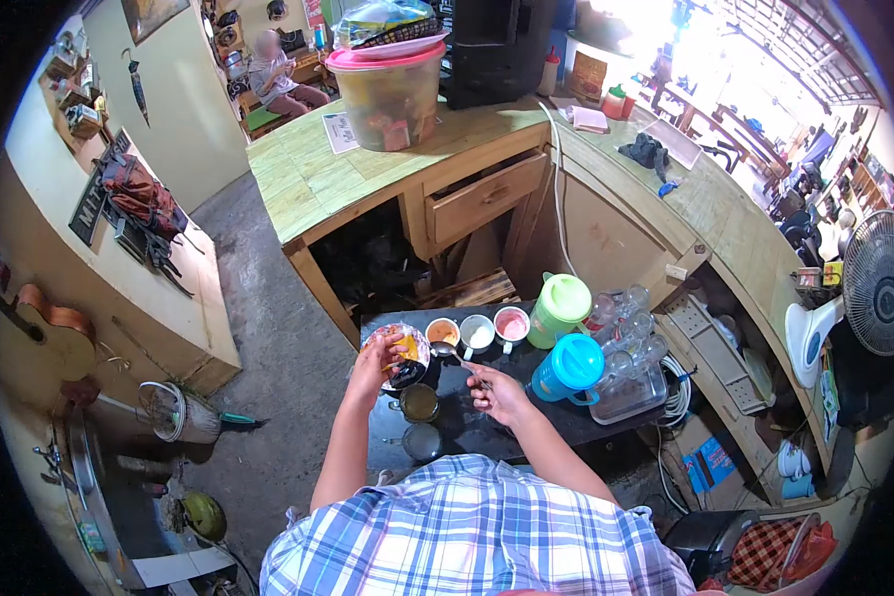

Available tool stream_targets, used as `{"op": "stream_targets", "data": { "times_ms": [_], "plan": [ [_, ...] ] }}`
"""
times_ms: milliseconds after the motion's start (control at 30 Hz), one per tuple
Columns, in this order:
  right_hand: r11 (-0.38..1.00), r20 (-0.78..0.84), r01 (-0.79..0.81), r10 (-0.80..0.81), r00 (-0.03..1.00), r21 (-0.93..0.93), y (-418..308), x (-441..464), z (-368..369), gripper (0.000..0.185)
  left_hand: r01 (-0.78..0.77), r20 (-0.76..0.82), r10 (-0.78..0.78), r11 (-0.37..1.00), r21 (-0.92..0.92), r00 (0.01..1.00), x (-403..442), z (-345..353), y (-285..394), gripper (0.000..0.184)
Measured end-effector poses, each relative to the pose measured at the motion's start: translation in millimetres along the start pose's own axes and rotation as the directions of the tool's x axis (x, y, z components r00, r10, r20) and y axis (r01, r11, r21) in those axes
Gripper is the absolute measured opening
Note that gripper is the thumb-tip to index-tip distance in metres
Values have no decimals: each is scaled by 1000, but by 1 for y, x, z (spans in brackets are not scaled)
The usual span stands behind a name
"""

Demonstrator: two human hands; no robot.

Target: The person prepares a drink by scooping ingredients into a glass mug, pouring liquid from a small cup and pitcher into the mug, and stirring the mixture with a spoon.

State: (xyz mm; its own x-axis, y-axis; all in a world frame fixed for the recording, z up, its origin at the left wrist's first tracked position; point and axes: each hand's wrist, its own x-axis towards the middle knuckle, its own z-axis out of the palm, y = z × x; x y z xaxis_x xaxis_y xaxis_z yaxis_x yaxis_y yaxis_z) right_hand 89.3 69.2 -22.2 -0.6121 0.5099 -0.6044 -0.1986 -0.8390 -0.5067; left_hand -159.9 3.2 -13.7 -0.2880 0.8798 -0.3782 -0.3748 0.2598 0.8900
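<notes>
On a dark low table [467,427], my right hand [497,393] is closed around the handle of a metal spoon [444,350], whose bowl is by an orange-filled cup [442,332]. My left hand [375,366] is at a round container [410,372] with yellow and dark contents; its fingers are partly curled at the container's left side, and whether they grip it is unclear. A white-filled cup [477,335] and a pink-filled cup [512,325] stand to the right. Two glass mugs [419,403] [422,442] stand nearer my body.
A green-lidded pitcher [560,310], a blue pitcher [568,368] and upturned glasses [621,338] in a clear tray stand at the right. Beyond is a wooden counter [308,189] with a pink-lidded tub [385,99]. A person [280,74] sits at the back left.
</notes>
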Motion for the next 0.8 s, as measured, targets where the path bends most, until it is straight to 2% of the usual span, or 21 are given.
{"op": "stream_targets", "data": {
  "times_ms": [133, 200, 233, 267, 300, 333, 367, 433, 467, 500, 567, 633, 700, 733, 767, 800],
  "plan": [
    [1000, -7, 23, -24, 1000, -13, -1, -11, 3, 37, 32, 3, -31, 996, -82, 1000, -3, -4, 1, 42],
    [999, 4, 40, -39, 999, -30, 0, -14, 3, 34, -110, -171, 114, 993, 35, 979, 10, -23, -19, 33],
    [998, 16, 47, -46, 999, -32, 1, -15, 2, 34, -111, -176, 115, 993, 34, 978, 14, -29, -28, 33],
    [998, 27, 54, -53, 998, -34, 2, -15, 1, 35, -323, -362, 418, 899, 295, 833, 17, -35, -38, 30],
    [998, 29, 51, -50, 998, -35, 4, -17, 1, 35, -424, -432, 694, 705, 568, 576, 20, -41, -48, 28],
    [997, 27, 62, -61, 998, -41, 5, -18, 0, 35, -337, -518, 651, 745, 576, 554, 22, -55, -58, 33],
    [996, 26, 73, -72, 997, -47, 6, -19, 0, 35, -337, -520, 652, 744, 577, 551, 30, -69, -75, 33],
    [997, 25, 64, -63, 998, -43, 10, -19, 0, 35, 55, -671, 643, 705, 707, 369, 38, -85, -105, 37],
    [997, 25, 60, -60, 998, -38, 10, -18, 1, 34, 217, -776, 477, 776, 592, 413, 40, -86, -113, 45],
    [998, 24, 60, -60, 998, -36, 11, -20, 2, 34, 218, -775, 478, 775, 594, 413, 42, -83, -119, 45],
    [997, 42, 59, -56, 998, -56, 12, -23, 4, 35, 352, -848, 435, 776, 524, 303, 49, -75, -130, 51],
    [997, 38, 56, -54, 998, -55, 13, -24, 3, 35, 307, -831, 439, 784, 540, 342, 46, -63, -131, 58],
    [997, 35, 51, -49, 998, -56, 14, -25, 2, 35, 223, -613, 672, 578, 785, 414, 43, -55, -138, 61],
    [998, 37, 51, -49, 998, -49, 15, -27, 0, 35, 185, -519, 731, 492, 851, 443, 42, -55, -143, 64],
    [998, 41, 54, -52, 998, -42, 15, -27, -1, 35, 182, -517, 732, 491, 852, 444, 40, -58, -147, 64],
    [998, 40, 56, -55, 998, -41, 15, -27, -2, 35, 176, -426, 762, 392, 903, 487, 36, -61, -150, 63]
  ]
}}
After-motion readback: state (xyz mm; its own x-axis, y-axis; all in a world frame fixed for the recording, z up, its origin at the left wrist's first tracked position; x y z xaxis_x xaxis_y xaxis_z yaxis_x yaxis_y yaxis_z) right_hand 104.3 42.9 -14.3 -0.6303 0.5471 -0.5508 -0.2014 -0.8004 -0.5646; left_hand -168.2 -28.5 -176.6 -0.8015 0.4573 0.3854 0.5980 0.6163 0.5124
